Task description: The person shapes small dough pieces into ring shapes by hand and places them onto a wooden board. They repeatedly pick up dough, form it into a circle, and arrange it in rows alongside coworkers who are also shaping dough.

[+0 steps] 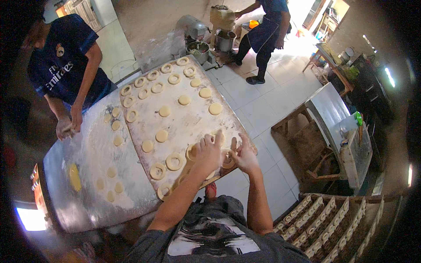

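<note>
Floured dough rings and flat round dough pieces lie in rows on a board (193,120) in front of me. My left hand (208,152) is over the near right part, its fingers stretched out against a pale dough piece (218,139) that they partly cover. Just to its right, my right hand (244,154) has its fingers apart beside a dough ring (227,164) at the near right edge. Another dough ring (168,161) lies left of my hands. Farther up the board sits an uncut dough round (215,108). My hands hide some of the nearest pieces.
Left of the board, small dough pieces (118,140) and a yellow smear (75,177) are on the floured metal table (66,206). A co-worker (70,61) stands there, hands together. Another person (272,39) is near mixers (193,27). Racked dough rings (315,223) are at lower right.
</note>
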A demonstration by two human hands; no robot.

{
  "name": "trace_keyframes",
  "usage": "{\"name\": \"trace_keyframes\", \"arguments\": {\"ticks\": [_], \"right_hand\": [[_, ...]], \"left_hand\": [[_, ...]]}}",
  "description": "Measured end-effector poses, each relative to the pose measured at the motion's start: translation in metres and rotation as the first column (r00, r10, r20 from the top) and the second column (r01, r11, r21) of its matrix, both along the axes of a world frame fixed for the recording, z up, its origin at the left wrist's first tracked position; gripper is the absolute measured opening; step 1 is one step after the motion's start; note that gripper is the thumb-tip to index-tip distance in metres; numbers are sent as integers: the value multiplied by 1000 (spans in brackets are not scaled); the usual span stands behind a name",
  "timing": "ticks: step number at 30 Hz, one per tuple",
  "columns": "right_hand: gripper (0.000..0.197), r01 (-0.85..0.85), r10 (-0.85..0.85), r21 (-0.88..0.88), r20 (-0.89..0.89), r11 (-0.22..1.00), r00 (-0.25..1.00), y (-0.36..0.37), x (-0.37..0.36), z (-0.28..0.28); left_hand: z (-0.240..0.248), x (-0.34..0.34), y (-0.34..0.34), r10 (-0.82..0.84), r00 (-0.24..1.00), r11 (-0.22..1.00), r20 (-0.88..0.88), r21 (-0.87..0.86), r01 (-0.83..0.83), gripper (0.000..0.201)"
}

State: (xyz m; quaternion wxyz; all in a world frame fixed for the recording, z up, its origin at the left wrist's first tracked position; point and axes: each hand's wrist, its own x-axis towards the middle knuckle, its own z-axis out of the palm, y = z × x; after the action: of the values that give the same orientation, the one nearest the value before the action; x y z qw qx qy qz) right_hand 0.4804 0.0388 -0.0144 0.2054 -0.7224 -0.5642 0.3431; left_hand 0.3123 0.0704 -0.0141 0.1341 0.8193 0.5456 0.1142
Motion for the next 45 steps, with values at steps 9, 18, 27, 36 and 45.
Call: {"name": "trace_keyframes", "arguments": {"ticks": [9,18,27,36,45], "right_hand": [[63,-135,91,275,168,952,982,-8,-60,6],[23,-854,901,299,-60,426,429,-5,-368,-20],[28,-984,994,-145,-9,107,109,8,-478,11],[30,-679,566,111,-657,726,498,-39,-467,63],[59,-407,588,575,-166,709,791,-38,-517,42]], "left_hand": [[26,-59,-40,147,958,989,247,-46,-140,71],[4,-309,-167,796,539,603,277,-285,-745,43],[-23,-391,-203,829,503,555,244,-461,-692,27],[52,-432,-190,600,149,708,786,-434,-558,28],[28,-451,-154,510,447,602,735,66,-796,18]]}}
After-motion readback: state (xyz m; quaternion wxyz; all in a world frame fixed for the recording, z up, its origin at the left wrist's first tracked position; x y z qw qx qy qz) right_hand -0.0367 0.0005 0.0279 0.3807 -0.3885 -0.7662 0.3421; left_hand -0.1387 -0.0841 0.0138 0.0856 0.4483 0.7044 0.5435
